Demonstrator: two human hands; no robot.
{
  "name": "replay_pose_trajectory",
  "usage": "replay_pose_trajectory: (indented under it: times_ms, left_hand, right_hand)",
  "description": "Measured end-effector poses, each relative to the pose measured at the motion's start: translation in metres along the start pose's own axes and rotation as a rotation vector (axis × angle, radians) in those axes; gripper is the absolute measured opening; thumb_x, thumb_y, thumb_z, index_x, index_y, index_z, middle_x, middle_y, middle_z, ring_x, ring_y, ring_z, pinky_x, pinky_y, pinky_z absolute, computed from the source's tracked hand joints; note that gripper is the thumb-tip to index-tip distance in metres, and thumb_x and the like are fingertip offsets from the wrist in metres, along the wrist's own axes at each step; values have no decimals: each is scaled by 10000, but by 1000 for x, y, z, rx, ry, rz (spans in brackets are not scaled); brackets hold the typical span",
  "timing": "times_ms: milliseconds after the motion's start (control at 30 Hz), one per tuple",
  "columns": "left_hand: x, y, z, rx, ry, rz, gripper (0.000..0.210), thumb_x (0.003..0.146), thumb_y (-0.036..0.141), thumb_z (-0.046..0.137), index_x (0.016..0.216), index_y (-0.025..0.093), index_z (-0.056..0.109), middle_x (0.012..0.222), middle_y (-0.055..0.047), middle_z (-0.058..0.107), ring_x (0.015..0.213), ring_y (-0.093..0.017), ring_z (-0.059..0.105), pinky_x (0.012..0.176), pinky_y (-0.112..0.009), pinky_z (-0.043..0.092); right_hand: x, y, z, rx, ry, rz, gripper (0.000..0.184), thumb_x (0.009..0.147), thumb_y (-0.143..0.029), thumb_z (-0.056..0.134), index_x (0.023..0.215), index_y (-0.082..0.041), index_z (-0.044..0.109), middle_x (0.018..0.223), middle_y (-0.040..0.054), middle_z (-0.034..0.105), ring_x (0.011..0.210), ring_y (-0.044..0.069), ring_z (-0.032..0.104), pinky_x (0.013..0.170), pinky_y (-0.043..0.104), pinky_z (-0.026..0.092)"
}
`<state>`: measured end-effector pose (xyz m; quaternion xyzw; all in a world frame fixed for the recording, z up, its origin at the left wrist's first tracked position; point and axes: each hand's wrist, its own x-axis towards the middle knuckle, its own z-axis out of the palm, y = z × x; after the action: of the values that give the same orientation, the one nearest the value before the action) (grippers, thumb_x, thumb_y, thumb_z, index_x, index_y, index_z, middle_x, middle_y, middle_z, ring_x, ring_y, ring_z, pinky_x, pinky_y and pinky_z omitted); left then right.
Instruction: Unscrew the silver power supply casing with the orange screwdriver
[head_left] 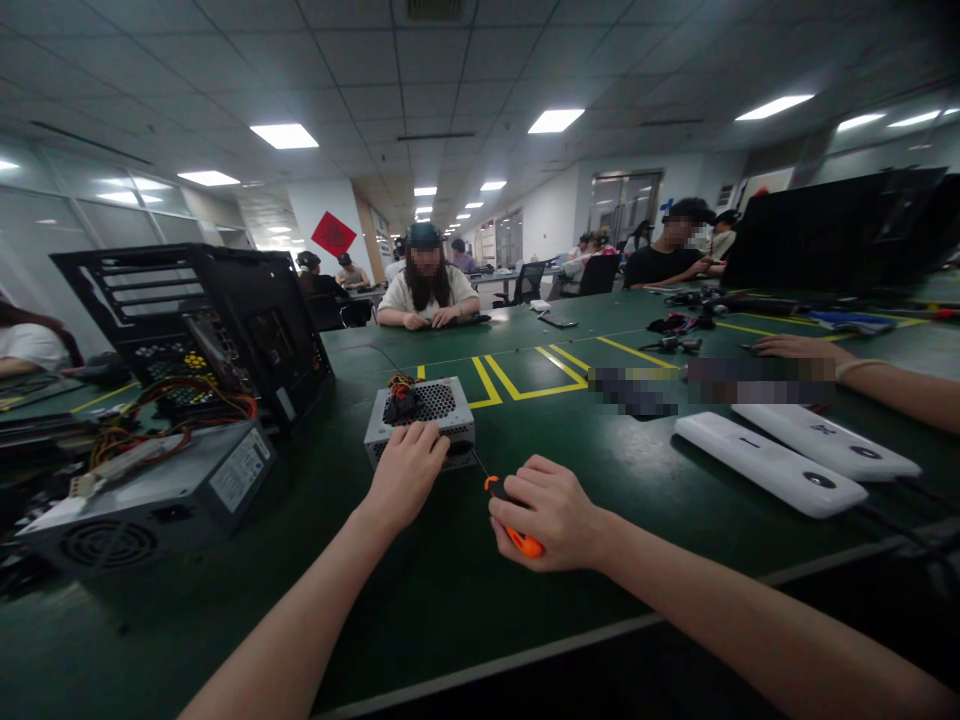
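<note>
A small grey computer power supply [456, 398] with a honeycomb grille sits on the green table, a bundle of cables [403, 396] bunched on its top. My left hand [409, 465] holds it at the near side, fingers curled against the near face and edge. In my right hand [551, 515] is a screwdriver [523, 540] with an orange and black handle, the fingers wrapped round it. Its thin shaft points up and left to the power supply's near right corner. Whether the tip sits in a screw cannot be made out.
A second power supply [172, 490] and an open black computer case [217, 330] stand at left. Two white devices [772, 465] lie at right, near another person's hand [802, 346]. Across the table [420, 610] sits a person [427, 285]. Tools and cables lie at the far right.
</note>
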<state>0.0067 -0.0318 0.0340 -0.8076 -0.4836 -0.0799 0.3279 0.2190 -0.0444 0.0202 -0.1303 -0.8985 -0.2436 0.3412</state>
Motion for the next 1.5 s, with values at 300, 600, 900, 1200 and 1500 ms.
replay_pose_trajectory:
  times_ms: [300,600,900,1200,1500]
  left_hand:
    - [1,2,4,-50,-28,-12,162,864,189,376,841,158,534,870,-62,535,787,-188,507,703,-322,353]
    - [0,3,4,-66,-42,-43,173,872,201,362,847,160,528,872,-56,543,770,-183,530,674,-311,368]
    - [1,5,-1,-82,-74,-70,162,869,212,375,856,166,530,870,-54,558,787,-183,551,665,-300,381]
    - [2,11,-4,-146,-130,-157,204,871,300,372,861,162,523,871,-61,584,760,-185,581,616,-275,394]
    - [2,30,16,-586,-355,-335,296,844,285,372,1111,225,487,801,-49,648,673,-173,607,584,-253,378]
  right_hand:
    - [2,-5,-1,27,-111,77,143,755,-293,470,740,-176,551,660,10,528,578,125,432,577,280,288]
    - [3,-6,-5,35,-221,47,81,722,-260,503,741,-189,537,729,25,538,632,139,441,594,287,283]
    - [1,-7,-5,96,-166,166,134,759,-257,464,794,-157,544,668,9,544,563,116,438,554,261,292]
    - [1,-7,-4,90,-121,203,226,791,-355,447,807,-153,548,630,10,534,548,120,431,549,263,277]
    - [3,-7,-7,60,-111,99,200,756,-355,471,691,-180,543,657,20,511,602,141,432,587,288,293]
